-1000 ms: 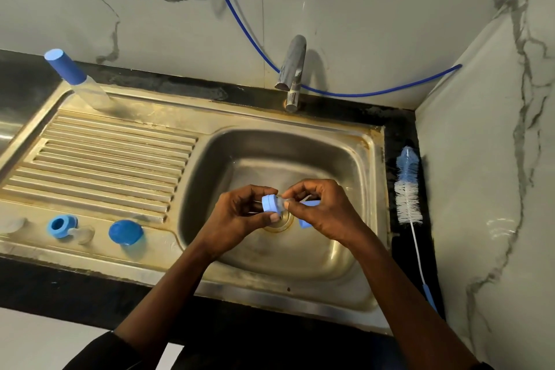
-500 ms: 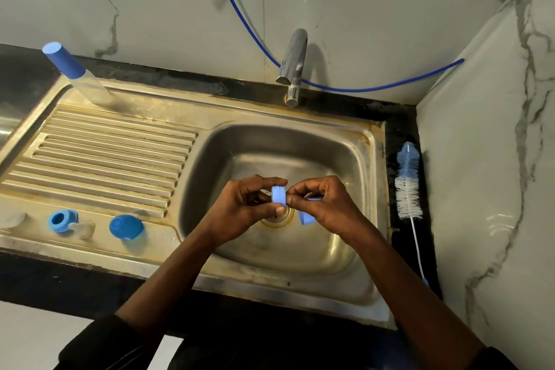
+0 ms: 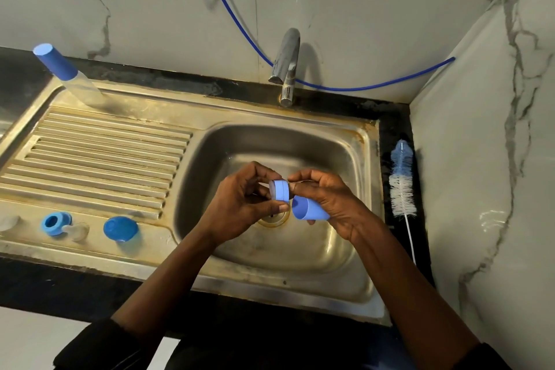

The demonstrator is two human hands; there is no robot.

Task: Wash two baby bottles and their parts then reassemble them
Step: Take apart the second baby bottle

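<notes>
Over the sink basin my left hand grips a blue bottle collar ring between fingers and thumb. My right hand pinches the ring's other side with thumb and forefinger and holds a blue bottle cap in its curled lower fingers. On the drainboard's front edge lie a second blue ring with a clear teat beside it, and a blue dome cap. A capped bottle stands at the drainboard's back left.
The tap stands behind the basin and is not running. A bottle brush lies on the dark counter right of the sink, close to the marble side wall. A blue hose runs along the back wall. Another clear piece lies at the far left.
The ring has turned in my fingers and now faces more sideways. The blue cap in my right hand shows more clearly, its open end toward the ring.
</notes>
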